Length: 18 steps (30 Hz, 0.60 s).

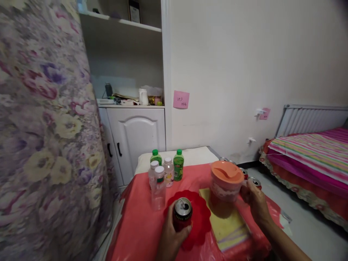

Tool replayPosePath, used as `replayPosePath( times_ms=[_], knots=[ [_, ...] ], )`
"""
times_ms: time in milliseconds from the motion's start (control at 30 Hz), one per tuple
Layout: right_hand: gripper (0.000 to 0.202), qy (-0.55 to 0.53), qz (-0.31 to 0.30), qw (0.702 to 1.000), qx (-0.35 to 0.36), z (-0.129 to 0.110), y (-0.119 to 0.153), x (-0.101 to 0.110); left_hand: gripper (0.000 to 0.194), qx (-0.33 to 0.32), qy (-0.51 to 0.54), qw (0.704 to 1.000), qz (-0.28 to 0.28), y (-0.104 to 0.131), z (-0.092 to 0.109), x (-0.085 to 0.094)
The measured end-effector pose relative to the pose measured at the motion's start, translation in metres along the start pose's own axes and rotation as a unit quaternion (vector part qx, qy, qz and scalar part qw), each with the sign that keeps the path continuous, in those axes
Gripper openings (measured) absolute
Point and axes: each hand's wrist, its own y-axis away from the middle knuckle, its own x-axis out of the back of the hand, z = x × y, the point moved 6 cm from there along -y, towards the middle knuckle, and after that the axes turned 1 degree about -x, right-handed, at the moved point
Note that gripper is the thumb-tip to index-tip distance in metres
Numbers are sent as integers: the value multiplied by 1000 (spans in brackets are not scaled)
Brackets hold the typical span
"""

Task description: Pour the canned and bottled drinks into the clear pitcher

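Observation:
My left hand [172, 233] is wrapped round a dark, opened drink can [182, 214], upright over a red scalloped plate [199, 221]. At the right, my right hand [254, 199] has its fingers closed at the side of a clear pitcher [224, 190] with an orange lid [227, 171]. Beneath the pitcher lies a yellow cloth [231, 232] with pale stripes. Whether the pitcher touches the cloth, I cannot tell.
Several bottles, clear ones [158, 194] and green ones [178, 166], stand left of centre on the red-covered table [130, 224]. More cans [255, 182] stand behind my right hand. A floral curtain [49, 108] hangs left; a bed [312, 163] is at right.

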Motion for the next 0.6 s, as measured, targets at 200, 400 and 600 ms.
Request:
replayPosePath(
  times_ms=[200,400,600],
  knots=[
    [48,33,-27,999,-6,4,13,7,84,-14,16,1000,-9,2,-9,6],
    [47,62,-8,997,-40,27,32,20,86,-18,38,998,-38,3,-4,4],
    [55,70,-14,996,-60,43,51,27,85,-30,37,998,-48,3,-1,1]
  ],
)
